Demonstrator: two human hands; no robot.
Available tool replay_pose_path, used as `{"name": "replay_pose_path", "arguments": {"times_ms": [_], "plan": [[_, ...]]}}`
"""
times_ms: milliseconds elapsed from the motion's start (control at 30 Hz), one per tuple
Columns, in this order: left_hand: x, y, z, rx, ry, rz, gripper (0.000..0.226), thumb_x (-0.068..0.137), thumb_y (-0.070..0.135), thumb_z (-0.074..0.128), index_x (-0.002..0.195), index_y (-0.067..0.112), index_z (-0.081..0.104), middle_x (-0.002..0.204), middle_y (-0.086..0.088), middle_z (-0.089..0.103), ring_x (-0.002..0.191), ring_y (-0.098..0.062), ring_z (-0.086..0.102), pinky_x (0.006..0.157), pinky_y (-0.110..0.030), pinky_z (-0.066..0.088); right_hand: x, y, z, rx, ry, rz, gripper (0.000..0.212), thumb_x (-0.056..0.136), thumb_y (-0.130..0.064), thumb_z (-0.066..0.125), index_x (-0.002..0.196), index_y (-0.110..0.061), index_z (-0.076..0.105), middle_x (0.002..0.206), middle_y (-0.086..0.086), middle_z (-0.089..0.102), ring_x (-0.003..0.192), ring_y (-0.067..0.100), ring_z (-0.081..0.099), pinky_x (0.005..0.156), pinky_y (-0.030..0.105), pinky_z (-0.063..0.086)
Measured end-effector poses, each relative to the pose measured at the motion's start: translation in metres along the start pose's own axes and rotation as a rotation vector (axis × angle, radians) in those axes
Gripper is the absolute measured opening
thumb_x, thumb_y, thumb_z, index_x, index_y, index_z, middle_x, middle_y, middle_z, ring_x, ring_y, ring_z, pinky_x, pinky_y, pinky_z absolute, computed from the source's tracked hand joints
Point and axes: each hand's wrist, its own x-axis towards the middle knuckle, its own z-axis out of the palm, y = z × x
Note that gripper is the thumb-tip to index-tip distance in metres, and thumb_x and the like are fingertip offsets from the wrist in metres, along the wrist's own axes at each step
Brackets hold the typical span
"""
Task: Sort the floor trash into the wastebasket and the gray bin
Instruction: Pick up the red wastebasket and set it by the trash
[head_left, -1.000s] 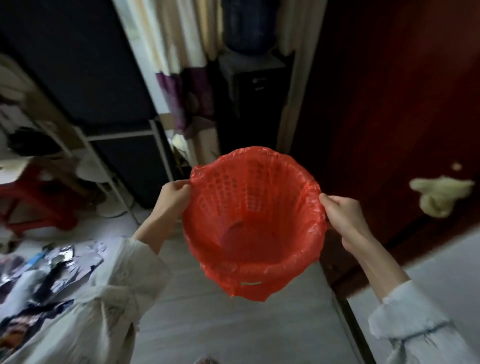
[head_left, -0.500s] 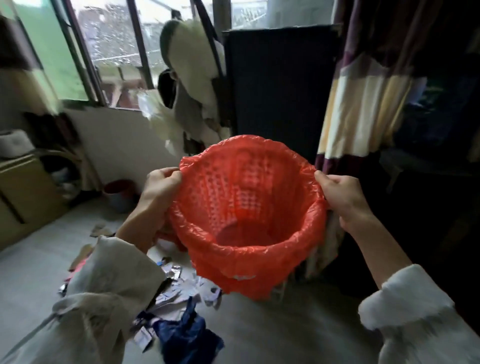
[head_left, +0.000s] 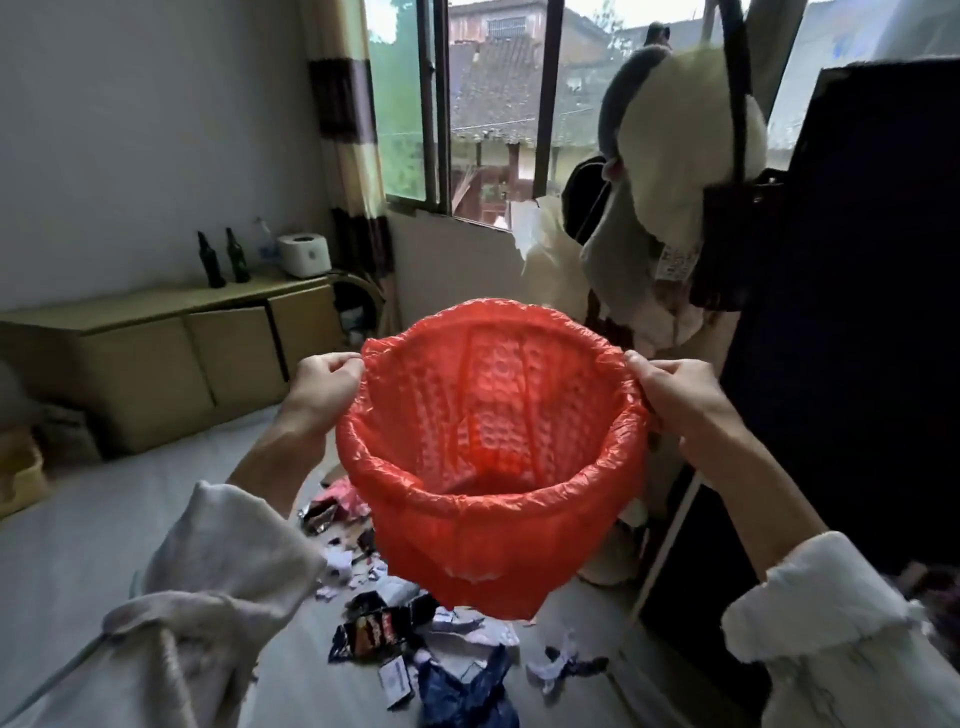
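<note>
I hold a red mesh wastebasket (head_left: 483, 545) lined with a red plastic bag in mid-air in front of me. My left hand (head_left: 322, 389) grips its left rim and my right hand (head_left: 675, 395) grips its right rim. The basket looks empty inside. Below it on the floor lies a pile of trash (head_left: 415, 639): snack wrappers, torn paper scraps and a blue plastic bag (head_left: 462, 696). No gray bin shows in this view.
A low beige cabinet (head_left: 171, 358) with bottles stands along the left wall. A window is ahead, with coats on a rack (head_left: 670, 208) to the right. A dark wardrobe (head_left: 857, 312) fills the right side. A yellow bin (head_left: 21, 473) sits at far left.
My view has swung left from the dark door and curtain to the window and cabinet. Both hands keep their grip on the basket rim, and the floor trash now lies under it.
</note>
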Motion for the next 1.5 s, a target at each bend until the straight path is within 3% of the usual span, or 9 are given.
{"name": "replay_pose_path", "arguments": {"times_ms": [100,300,400,600,733,833,1033,1300,1500], "plan": [[0.039,-0.008,-0.017,0.001,0.089,-0.023,0.029,0.093,0.009,0.044,0.072,0.02,0.06,0.067,-0.001,0.058,0.042,-0.002,0.054,0.04,-0.012,0.042,0.043,-0.009,0.044,0.003,-0.107,-0.003,0.048,0.085,-0.044,0.057,0.082,0.003,0.067,0.071,0.009,0.054,0.067,0.022,0.049,0.066,0.035,0.042],[0.116,-0.024,-0.044,0.002,0.171,-0.054,0.026,0.094,0.012,0.044,0.076,0.023,0.059,0.071,-0.001,0.06,0.059,-0.012,0.054,0.051,-0.021,0.047,0.109,-0.031,0.121,-0.019,-0.195,-0.028,0.041,0.086,-0.042,0.055,0.076,-0.005,0.067,0.071,0.01,0.051,0.066,0.022,0.048,0.066,0.035,0.043],[0.162,-0.037,-0.059,-0.016,0.188,-0.066,0.022,0.094,0.013,0.045,0.081,0.021,0.06,0.071,0.0,0.059,0.058,-0.011,0.053,0.041,-0.012,0.044,0.142,-0.039,0.162,-0.027,-0.19,-0.044,0.055,0.086,-0.042,0.055,0.083,0.013,0.061,0.07,0.009,0.049,0.066,0.022,0.046,0.063,0.033,0.039],[0.275,-0.08,-0.108,-0.004,0.159,-0.09,0.015,0.094,0.013,0.046,0.093,0.015,0.061,0.071,0.0,0.058,0.059,-0.011,0.052,0.046,-0.014,0.045,0.196,-0.05,0.274,-0.065,-0.18,-0.035,0.035,0.089,-0.04,0.054,0.069,-0.012,0.058,0.06,0.006,0.041,0.048,0.015,0.038,0.042,0.02,0.03],[0.344,-0.103,-0.147,0.023,0.126,-0.093,0.016,0.094,0.014,0.046,0.098,0.015,0.061,0.072,0.001,0.058,0.059,-0.01,0.052,0.043,-0.011,0.043,0.222,-0.056,0.349,-0.062,-0.18,0.008,0.036,0.082,-0.047,0.056,0.077,-0.012,0.065,0.068,0.008,0.045,0.063,0.02,0.042,0.059,0.028,0.038],[0.398,-0.121,-0.178,0.036,0.134,-0.112,0.016,0.093,0.013,0.046,0.098,0.014,0.061,0.072,0.002,0.059,0.059,-0.01,0.052,0.044,-0.012,0.043,0.245,-0.059,0.411,-0.075,-0.184,0.052,0.051,0.063,-0.062,0.053,0.068,-0.013,0.064,0.066,0.005,0.048,0.064,0.02,0.045,0.066,0.034,0.044],[0.489,-0.154,-0.209,0.032,0.112,-0.154,0.017,0.093,0.011,0.045,0.096,0.014,0.062,0.071,0.001,0.059,0.058,-0.01,0.053,0.045,-0.014,0.044,0.303,-0.061,0.498,-0.096,-0.172,0.105,0.047,0.083,-0.047,0.055,0.068,-0.004,0.066,0.067,0.004,0.057,0.069,0.021,0.054,0.081,0.047,0.053],[0.614,-0.201,-0.213,0.079,0.08,-0.205,0.024,0.092,0.009,0.045,0.078,0.021,0.06,0.071,0.002,0.058,0.06,-0.01,0.052,0.054,-0.019,0.045,0.395,-0.044,0.597,-0.146,-0.176,0.181,0.04,0.083,-0.048,0.055,0.071,-0.012,0.069,0.07,0.003,0.062,0.072,0.02,0.058,0.084,0.044,0.056],[0.695,-0.238,-0.238,0.086,0.095,-0.291,0.022,0.091,0.01,0.043,0.083,0.019,0.062,0.065,0.004,0.055,0.051,-0.006,0.049,0.055,-0.023,0.041,0.452,-0.044,0.682,-0.168,-0.225,0.186,0.038,0.086,-0.044,0.054,0.059,-0.018,0.062,0.058,-0.004,0.053,0.064,0.015,0.053,0.075,0.037,0.053]]}}
